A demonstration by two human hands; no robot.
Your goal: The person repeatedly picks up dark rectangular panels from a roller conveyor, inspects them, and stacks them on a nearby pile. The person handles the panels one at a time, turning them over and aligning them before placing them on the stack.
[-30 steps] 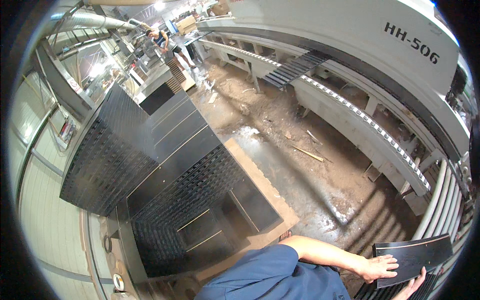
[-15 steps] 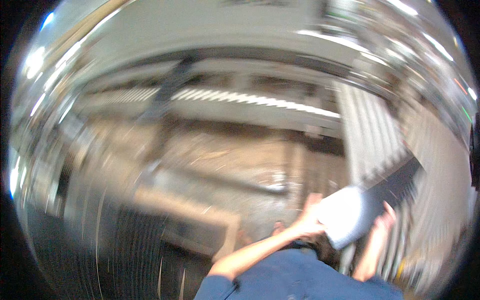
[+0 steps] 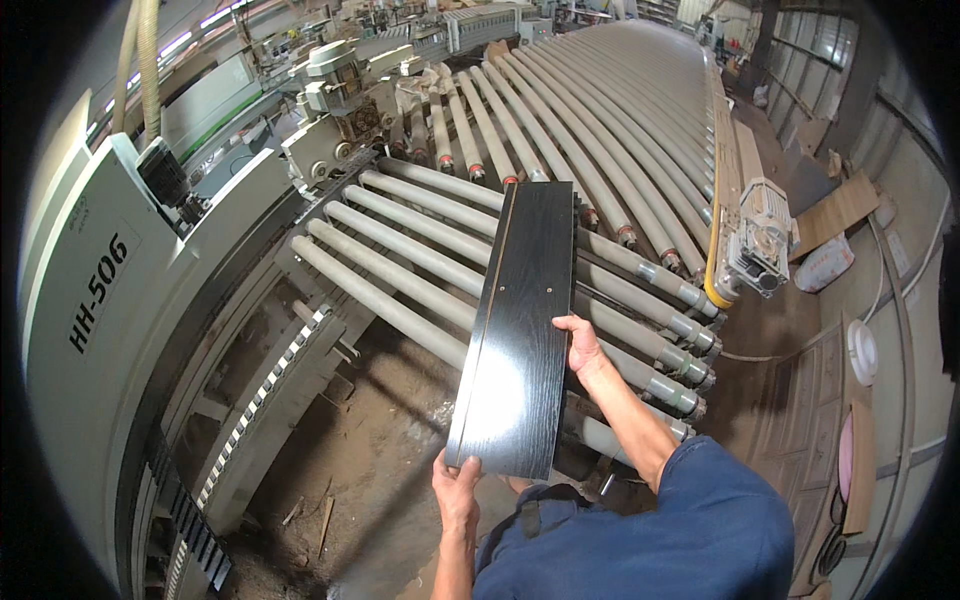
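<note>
A long black wood-grain panel [image 3: 512,330] spans the middle of the view, its far end over the conveyor rollers. A thin groove runs along its left side, and a few small holes or fittings dot its surface. My left hand [image 3: 457,487] grips the near left corner, thumb on top and fingers underneath. On the right long edge, about halfway up, my right hand [image 3: 582,345] is closed with the thumb on top; its other fingers are partly hidden below. Whether the panel's far end rests on the rollers I cannot tell.
Grey conveyor rollers [image 3: 400,205] lie beneath the panel, and a longer roller bed [image 3: 600,80] stretches beyond. A large grey machine [image 3: 95,290] stands at left, with a toothed chain track [image 3: 262,400] beside it. A motor [image 3: 765,225] sits at right. Debris lies on the floor [image 3: 345,480].
My view has swung round to the right, from the machine and floor to the rollers. The panel, held by my left hand throughout, now points away from me, with my right hand closed on its edge.
</note>
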